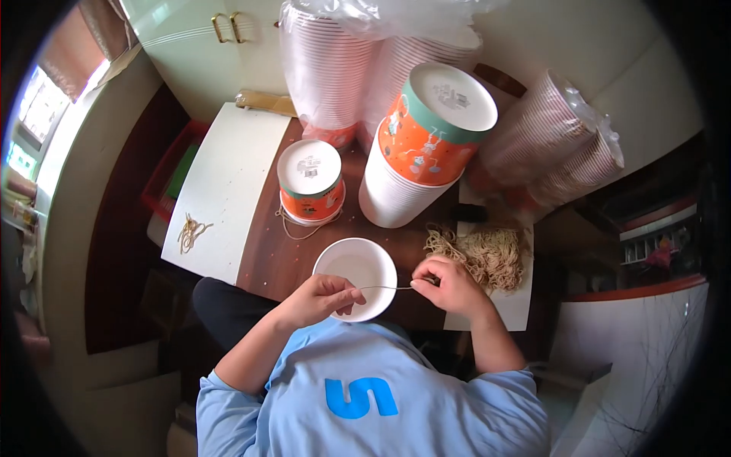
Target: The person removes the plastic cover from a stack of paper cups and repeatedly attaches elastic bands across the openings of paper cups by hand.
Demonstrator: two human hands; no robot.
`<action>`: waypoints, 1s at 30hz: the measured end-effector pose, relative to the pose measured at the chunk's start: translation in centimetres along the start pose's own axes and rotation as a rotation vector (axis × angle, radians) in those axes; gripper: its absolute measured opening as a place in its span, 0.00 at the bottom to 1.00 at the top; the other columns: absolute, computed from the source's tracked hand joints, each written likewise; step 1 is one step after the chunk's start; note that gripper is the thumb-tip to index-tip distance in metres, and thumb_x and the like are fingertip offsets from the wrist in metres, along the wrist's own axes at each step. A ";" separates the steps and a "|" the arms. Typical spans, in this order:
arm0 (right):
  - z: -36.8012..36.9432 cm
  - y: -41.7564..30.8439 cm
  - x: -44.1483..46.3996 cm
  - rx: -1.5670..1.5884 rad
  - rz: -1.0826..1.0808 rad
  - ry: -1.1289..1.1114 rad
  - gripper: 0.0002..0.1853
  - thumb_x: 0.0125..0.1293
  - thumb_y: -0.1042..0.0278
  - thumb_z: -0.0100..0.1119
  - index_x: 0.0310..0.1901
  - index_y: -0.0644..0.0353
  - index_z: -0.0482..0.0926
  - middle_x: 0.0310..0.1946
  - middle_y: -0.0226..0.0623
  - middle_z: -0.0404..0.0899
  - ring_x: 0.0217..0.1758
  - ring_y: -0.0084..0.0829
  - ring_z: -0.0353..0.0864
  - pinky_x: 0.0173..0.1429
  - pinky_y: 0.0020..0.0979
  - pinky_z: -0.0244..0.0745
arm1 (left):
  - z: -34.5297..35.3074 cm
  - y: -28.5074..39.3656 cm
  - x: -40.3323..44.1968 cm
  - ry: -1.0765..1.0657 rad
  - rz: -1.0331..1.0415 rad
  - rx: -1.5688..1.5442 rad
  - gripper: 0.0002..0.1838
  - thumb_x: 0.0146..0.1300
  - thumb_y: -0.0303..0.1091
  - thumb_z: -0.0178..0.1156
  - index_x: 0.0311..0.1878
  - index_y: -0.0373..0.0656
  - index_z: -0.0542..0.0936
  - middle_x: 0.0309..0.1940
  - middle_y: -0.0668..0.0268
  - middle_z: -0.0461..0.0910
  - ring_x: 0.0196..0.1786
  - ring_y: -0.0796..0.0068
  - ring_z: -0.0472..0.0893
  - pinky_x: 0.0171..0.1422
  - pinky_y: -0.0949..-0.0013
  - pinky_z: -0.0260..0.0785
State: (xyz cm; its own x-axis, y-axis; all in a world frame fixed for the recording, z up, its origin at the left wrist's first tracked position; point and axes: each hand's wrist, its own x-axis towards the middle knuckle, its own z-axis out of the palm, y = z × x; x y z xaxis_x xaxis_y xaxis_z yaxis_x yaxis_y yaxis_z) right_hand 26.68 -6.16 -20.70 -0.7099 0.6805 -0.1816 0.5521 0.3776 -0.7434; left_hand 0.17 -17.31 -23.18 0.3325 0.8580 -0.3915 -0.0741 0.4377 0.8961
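A thin beige string (388, 287) runs taut between my two hands, across the mouth of a white paper bucket (355, 255). My left hand (326, 298) pinches one end over the bucket's near left side. To the right of the rim, my right hand (449, 286) grips the other end, fingers closed. The bucket's open mouth faces up, close to my body. Just beyond my right hand lies a tangled pile of similar strings (491, 255). An upside-down orange bucket (312, 202) with a white base stands behind, a cord looped around its rim.
A tall stack of nested buckets (415, 167), topped by an upturned orange one, rises at the back. Plastic-wrapped bucket stacks (327, 68) stand behind it, with more wrapped stacks (544, 141) to the right. A few loose strings (192, 232) lie on the white board (228, 175) at left.
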 end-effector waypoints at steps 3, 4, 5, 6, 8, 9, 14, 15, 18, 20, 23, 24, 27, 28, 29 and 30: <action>2.1 -2.5 1.2 0.118 -0.260 0.160 0.28 0.54 0.66 0.69 0.57 0.61 0.73 0.56 0.47 0.72 0.59 0.43 0.75 0.62 0.36 0.71 | 0.2 0.6 0.2 -0.004 -0.048 -0.021 0.15 0.71 0.41 0.56 0.38 0.39 0.84 0.24 0.74 0.78 0.30 0.86 0.74 0.36 0.78 0.68; 2.7 -3.5 1.6 0.149 -0.344 0.142 0.31 0.53 0.67 0.70 0.60 0.61 0.71 0.57 0.49 0.72 0.60 0.44 0.74 0.63 0.37 0.70 | 0.3 0.6 0.3 -0.022 -0.068 -0.022 0.15 0.71 0.40 0.56 0.37 0.39 0.84 0.24 0.74 0.78 0.30 0.86 0.74 0.35 0.78 0.67; 3.5 -4.5 2.0 0.201 -0.344 0.065 0.31 0.53 0.68 0.69 0.60 0.61 0.71 0.56 0.49 0.72 0.59 0.43 0.75 0.62 0.37 0.71 | 0.5 0.7 0.5 -0.016 -0.071 -0.019 0.15 0.71 0.40 0.56 0.37 0.39 0.84 0.24 0.74 0.78 0.29 0.86 0.74 0.35 0.78 0.67; 4.3 -5.2 2.2 0.253 -0.344 -0.011 0.31 0.54 0.69 0.69 0.60 0.61 0.70 0.55 0.48 0.73 0.58 0.43 0.75 0.61 0.37 0.72 | 0.7 0.8 0.6 -0.010 -0.073 -0.014 0.14 0.71 0.39 0.56 0.36 0.39 0.84 0.24 0.74 0.77 0.29 0.86 0.74 0.34 0.78 0.66; 5.6 -5.8 2.8 0.312 -0.308 -0.049 0.27 0.55 0.73 0.67 0.58 0.61 0.72 0.50 0.47 0.76 0.53 0.42 0.78 0.56 0.36 0.75 | 0.6 0.8 0.6 0.003 -0.101 -0.027 0.14 0.70 0.39 0.56 0.37 0.38 0.84 0.25 0.73 0.78 0.29 0.85 0.74 0.35 0.78 0.66; 6.0 -5.8 3.1 0.341 -0.292 -0.070 0.25 0.56 0.75 0.67 0.57 0.62 0.74 0.48 0.46 0.78 0.51 0.42 0.80 0.54 0.35 0.76 | 0.2 0.6 0.5 0.012 -0.125 -0.045 0.14 0.70 0.38 0.56 0.38 0.38 0.84 0.26 0.72 0.79 0.30 0.84 0.75 0.36 0.78 0.67; 8.2 -4.4 3.2 0.224 -0.450 0.246 0.10 0.59 0.80 0.63 0.43 0.64 0.80 0.34 0.40 0.81 0.36 0.37 0.83 0.41 0.32 0.79 | -1.1 -1.4 -0.3 -0.001 -0.141 -0.533 0.15 0.71 0.37 0.53 0.45 0.32 0.80 0.34 0.63 0.81 0.36 0.78 0.78 0.43 0.74 0.70; 8.6 -3.8 3.1 0.233 -0.451 0.267 0.10 0.58 0.81 0.63 0.42 0.64 0.80 0.34 0.40 0.81 0.36 0.36 0.83 0.40 0.31 0.79 | -1.3 -1.3 -0.5 -0.011 -0.144 -0.588 0.16 0.72 0.37 0.53 0.46 0.31 0.80 0.35 0.61 0.81 0.38 0.76 0.78 0.44 0.73 0.70; 8.6 -3.4 3.0 0.234 -0.429 0.300 0.09 0.58 0.82 0.63 0.41 0.63 0.80 0.34 0.39 0.81 0.35 0.34 0.83 0.39 0.30 0.78 | -1.2 -1.1 -1.0 0.002 -0.167 -0.588 0.17 0.72 0.38 0.52 0.48 0.30 0.79 0.36 0.60 0.82 0.38 0.75 0.79 0.45 0.73 0.71; 8.5 -3.5 2.9 0.227 -0.414 0.311 0.08 0.58 0.81 0.63 0.39 0.63 0.80 0.33 0.39 0.81 0.33 0.34 0.83 0.38 0.30 0.77 | -1.0 -1.2 -1.1 0.022 -0.183 -0.555 0.17 0.72 0.38 0.52 0.47 0.31 0.80 0.35 0.60 0.82 0.38 0.75 0.79 0.45 0.73 0.71; 8.4 -3.6 2.7 0.219 -0.401 0.319 0.07 0.58 0.81 0.63 0.38 0.63 0.79 0.32 0.39 0.80 0.33 0.33 0.82 0.38 0.29 0.77 | -0.7 -1.8 -1.1 0.049 -0.176 -0.515 0.15 0.72 0.37 0.54 0.45 0.32 0.81 0.34 0.62 0.82 0.37 0.77 0.79 0.44 0.74 0.71; 8.3 -3.7 2.7 0.215 -0.389 0.317 0.07 0.58 0.81 0.63 0.38 0.63 0.79 0.31 0.38 0.80 0.33 0.33 0.82 0.38 0.29 0.76 | -0.7 -2.2 -1.0 0.058 -0.162 -0.493 0.14 0.71 0.36 0.54 0.45 0.33 0.81 0.33 0.62 0.82 0.36 0.77 0.79 0.43 0.74 0.71; 8.4 -3.7 2.5 0.219 -0.368 0.312 0.06 0.59 0.81 0.63 0.38 0.62 0.79 0.31 0.38 0.79 0.33 0.33 0.81 0.38 0.30 0.76 | -0.5 -2.7 -1.0 0.094 -0.115 -0.449 0.12 0.70 0.35 0.56 0.43 0.34 0.81 0.32 0.64 0.82 0.35 0.79 0.79 0.42 0.75 0.72; 8.4 -3.7 2.5 0.223 -0.364 0.309 0.06 0.59 0.81 0.63 0.38 0.62 0.79 0.31 0.38 0.79 0.33 0.33 0.81 0.38 0.30 0.76 | -0.4 -2.7 -1.0 0.108 -0.098 -0.438 0.12 0.70 0.34 0.57 0.43 0.35 0.82 0.32 0.64 0.82 0.35 0.79 0.79 0.42 0.76 0.72; 8.5 -3.8 2.4 0.233 -0.357 0.297 0.06 0.59 0.81 0.62 0.38 0.62 0.79 0.31 0.38 0.79 0.33 0.33 0.81 0.38 0.30 0.76 | -0.3 -2.7 -1.0 0.115 -0.092 -0.425 0.12 0.70 0.35 0.57 0.43 0.36 0.82 0.32 0.65 0.82 0.35 0.81 0.78 0.42 0.76 0.71; 8.5 -3.8 2.4 0.243 -0.349 0.286 0.06 0.59 0.80 0.62 0.38 0.62 0.79 0.32 0.38 0.79 0.33 0.33 0.81 0.38 0.30 0.76 | -0.3 -2.7 -1.0 0.121 -0.084 -0.412 0.12 0.70 0.36 0.57 0.43 0.36 0.82 0.32 0.66 0.82 0.34 0.82 0.78 0.42 0.77 0.71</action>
State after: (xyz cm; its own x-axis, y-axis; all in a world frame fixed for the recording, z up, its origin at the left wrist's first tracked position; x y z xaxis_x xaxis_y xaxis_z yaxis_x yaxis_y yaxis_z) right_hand 19.15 -11.31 -23.81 -0.6673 0.6971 0.2623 0.1618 0.4795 -0.8625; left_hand -0.24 -19.32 -25.25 0.2431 0.8292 -0.5033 -0.4280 0.5574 0.7114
